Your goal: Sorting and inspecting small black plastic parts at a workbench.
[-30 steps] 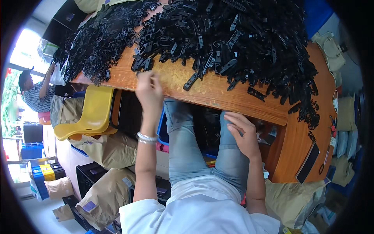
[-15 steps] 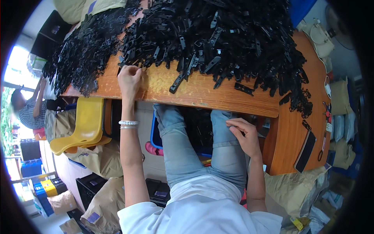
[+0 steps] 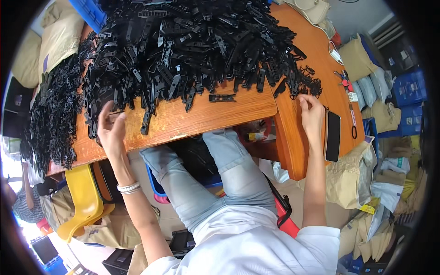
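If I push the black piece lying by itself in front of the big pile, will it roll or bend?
The black piece probably won't roll: it's long and lies flat. It may slide, since the wooden table looks fairly smooth there. It's likely stiff rather than floppy, because its shape looks straight.
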A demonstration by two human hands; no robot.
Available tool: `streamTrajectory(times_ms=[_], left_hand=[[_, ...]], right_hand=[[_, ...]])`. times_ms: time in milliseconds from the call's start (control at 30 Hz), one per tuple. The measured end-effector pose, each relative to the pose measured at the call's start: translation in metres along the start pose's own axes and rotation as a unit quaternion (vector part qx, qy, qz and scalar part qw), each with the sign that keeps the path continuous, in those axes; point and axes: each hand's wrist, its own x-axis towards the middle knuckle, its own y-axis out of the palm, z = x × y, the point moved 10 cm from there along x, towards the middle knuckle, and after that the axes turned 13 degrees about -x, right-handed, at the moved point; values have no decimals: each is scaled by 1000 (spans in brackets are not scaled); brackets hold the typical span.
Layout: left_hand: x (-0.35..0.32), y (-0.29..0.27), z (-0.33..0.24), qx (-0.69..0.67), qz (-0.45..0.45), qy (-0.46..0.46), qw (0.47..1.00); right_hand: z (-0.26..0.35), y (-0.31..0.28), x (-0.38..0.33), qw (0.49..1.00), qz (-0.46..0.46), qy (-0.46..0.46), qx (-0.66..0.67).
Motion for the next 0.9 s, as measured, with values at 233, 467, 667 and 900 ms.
streamTrajectory(times_ms=[233,467,667,900], left_hand=[[-47,89,16,-114,202,-123,965],[-68,97,21,-74,208,-97,971],[-96,119,45,-91,233,-181,951],[-141,175,48,-219,281,-230,906]], right_hand=[[-5,29,20,985,95,59,-134],[-20,13,-1,993,62,100,27],[0,-38,-14,989,-141,-24,27],[99,-15,-43,957,110,-57,263]])
